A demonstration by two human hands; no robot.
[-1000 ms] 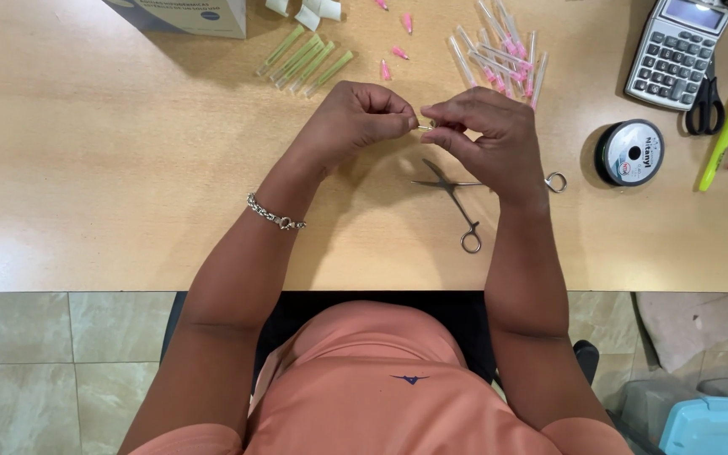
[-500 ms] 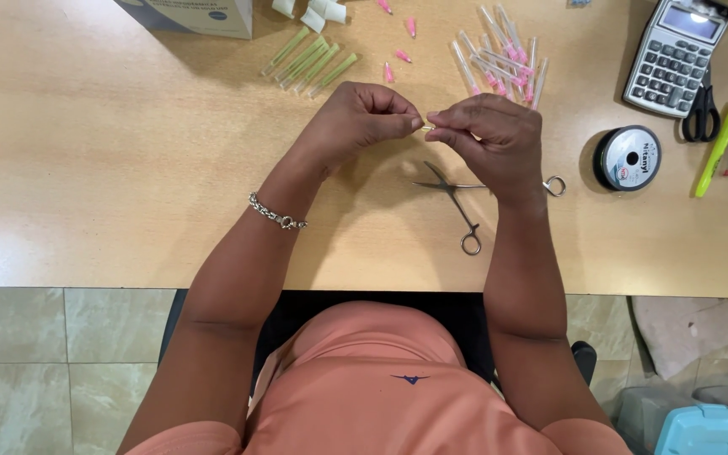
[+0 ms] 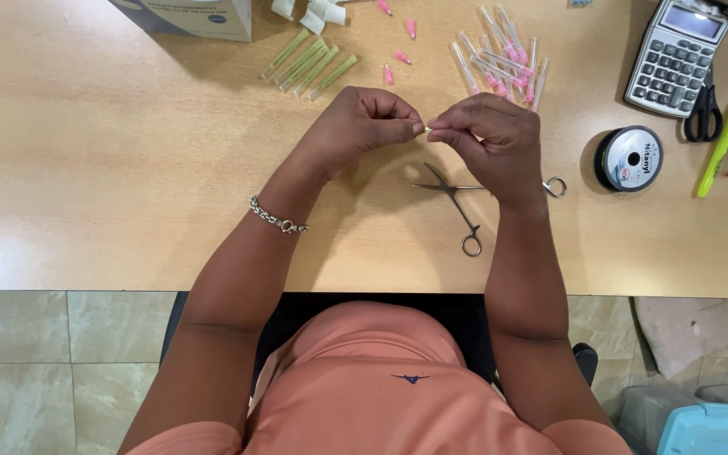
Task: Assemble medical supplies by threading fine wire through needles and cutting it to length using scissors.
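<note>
A bracelet [image 3: 278, 217] is worn on the left wrist. The left hand [image 3: 355, 126] is held above the table [image 3: 86, 168], its fingers pinched narrow on one end of a small pale piece [image 3: 425, 129], too small to be told apart further. The piece is bridged between the two hands, its long axis running left to right, level with the fingertips. The right hand [image 3: 490, 135] is closed on the other end in the same narrow pinch, so neither hand is nearer; the piece is touched by both.

Beyond the left hand, green tubes [image 3: 309, 66] lie in a loose row near a box [image 3: 187, 15]. Beyond the right hand, clear tubes with pink tips [image 3: 503, 55] are scattered. Just below the right hand, partly hidden by it, forceps [image 3: 457, 202] lie on the table. Well to its right a spool [image 3: 629, 158], a calculator [image 3: 676, 55], scissors [image 3: 704, 114] and a marker [image 3: 722, 143] are seen.
</note>
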